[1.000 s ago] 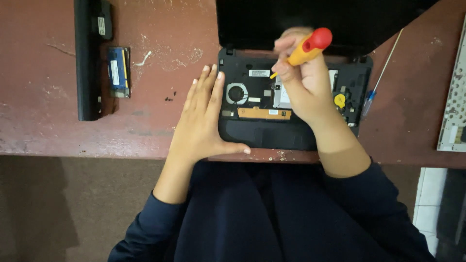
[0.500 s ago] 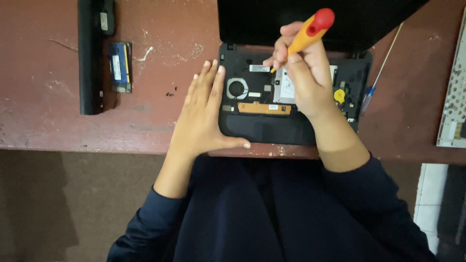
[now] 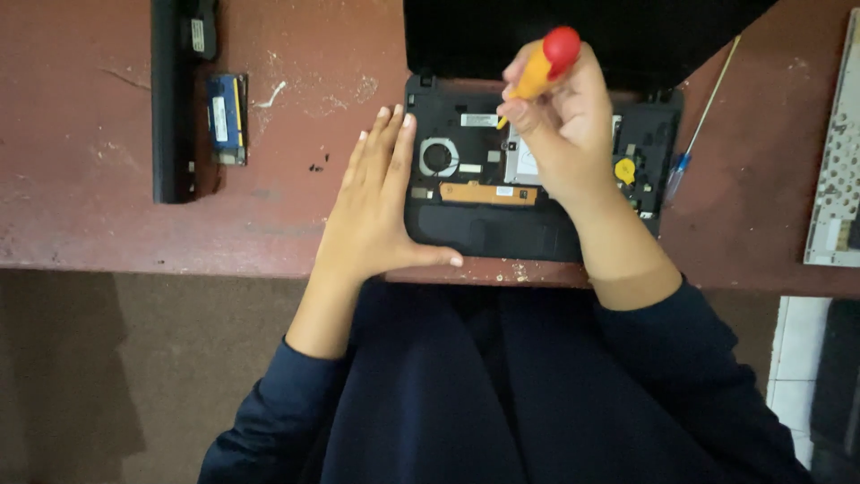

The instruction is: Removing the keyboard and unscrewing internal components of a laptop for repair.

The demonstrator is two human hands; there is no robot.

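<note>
At far left on the worn red surface [image 3: 107,233] lay a long black battery pack [image 3: 172,108], with a small blue memory module [image 3: 226,118] just beside it; both sat well apart from the work and blocked nothing.

Your left hand [image 3: 376,211] was released, flat, fingers together, pressed on the surface and touching the left edge of the opened laptop base [image 3: 537,179], thumb along its front edge. Good bracing; you needed that pressure so the base didn't slide.

The base sat at the surface's near edge, keyboard off, with the round fan [image 3: 438,157] and an orange strip [image 3: 488,194] exposed, and the black lid [image 3: 573,31] tipped back behind.

Your right hand [image 3: 569,134] was clenched on the orange-and-red screwdriver [image 3: 545,64], handle tilted up and right, tip down near the metal plate; the tip itself was hidden by your fingers. You wanted the shaft square to the screw, pressing down firmly, or it might slip.

To the right lay a thin blue-handled screwdriver [image 3: 699,116] touching the base's corner. At the far right edge sat the removed grey keyboard [image 3: 838,152].
</note>
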